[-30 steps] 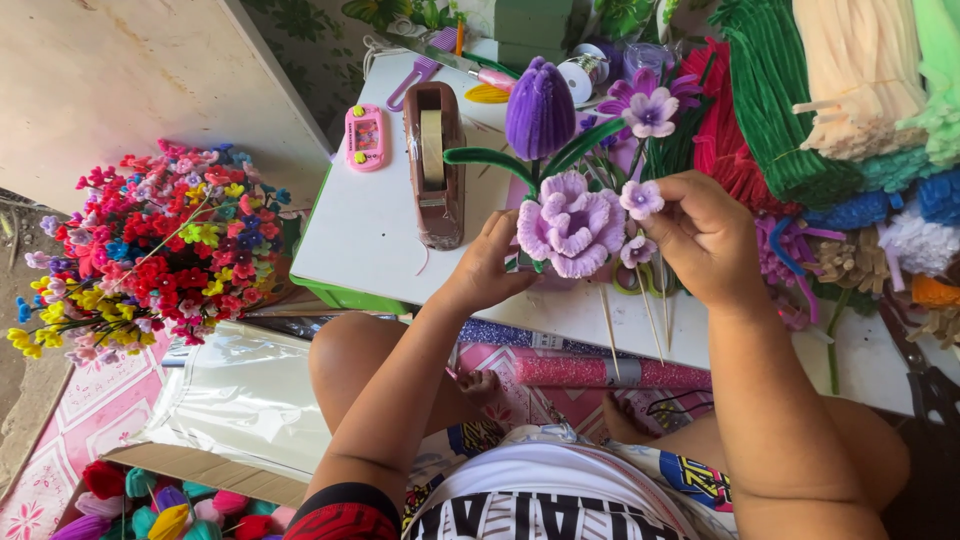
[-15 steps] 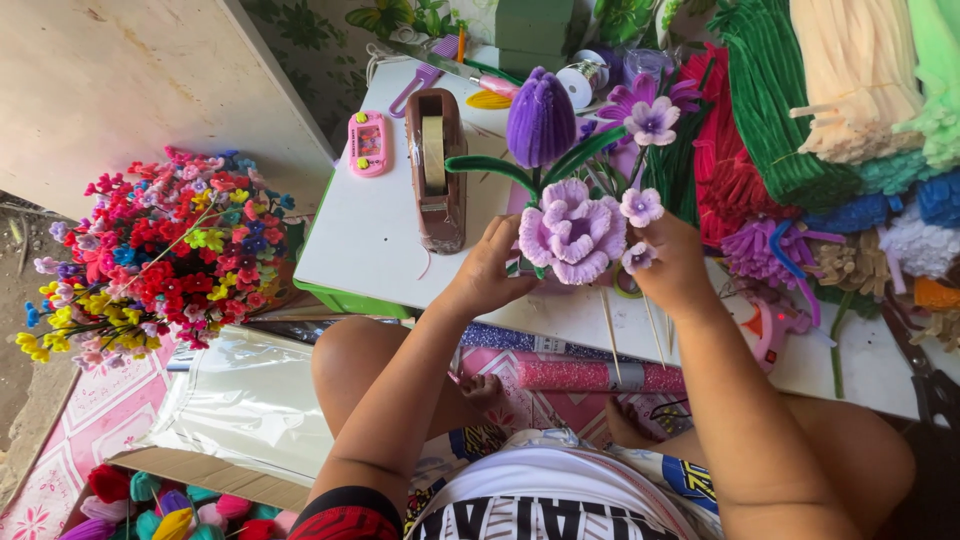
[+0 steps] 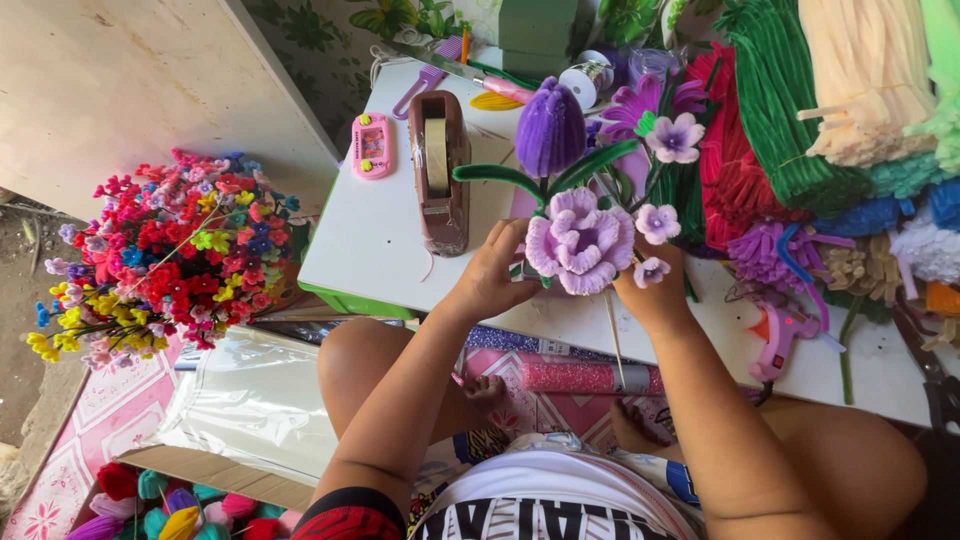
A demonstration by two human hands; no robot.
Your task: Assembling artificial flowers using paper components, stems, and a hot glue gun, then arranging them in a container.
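the person wears a white top with bold black lettering across the chest and a sleeve edged in red and black; both forearms, hands and knees are bare.

tape dispenser (image 3: 442,172) on the table (image 3: 370,240), left of the flower bunch (image 3: 585,235).

Left hand (image 3: 495,272) and right hand (image 3: 655,292) grip a purple flower bunch (image 3: 583,240).
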